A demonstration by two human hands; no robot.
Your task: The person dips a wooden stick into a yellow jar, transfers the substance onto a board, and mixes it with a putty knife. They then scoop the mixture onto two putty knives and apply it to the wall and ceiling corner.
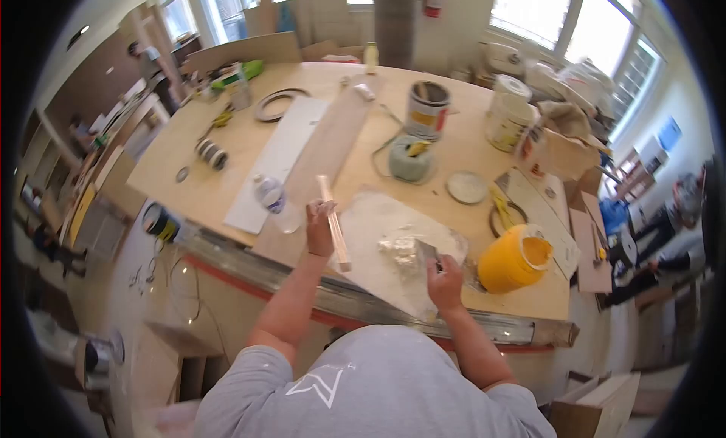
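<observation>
Left grip: I have the fingers of the left hand closed around a thin strip, which shows above and below the fist.
Right grip: fingers of the right hand closed on a scraper, its blade pointing toward the left hand, at the pale paste.
Paste position: on a pale board, just beside the blade; I cannot tell whether they touch.
Near edge: the surface ends between the hands and the grey shirt.
Right side: yellow tub near the right hand, limiting room there.
Left side: clear bottle near the left hand.
Beyond: round lid, then open can; plain surface shows between them.
Hidden: scraper handle, mostly covered by the fingers; the strip's middle, likewise.
Unclear: blurred people at the dark frame margins.
</observation>
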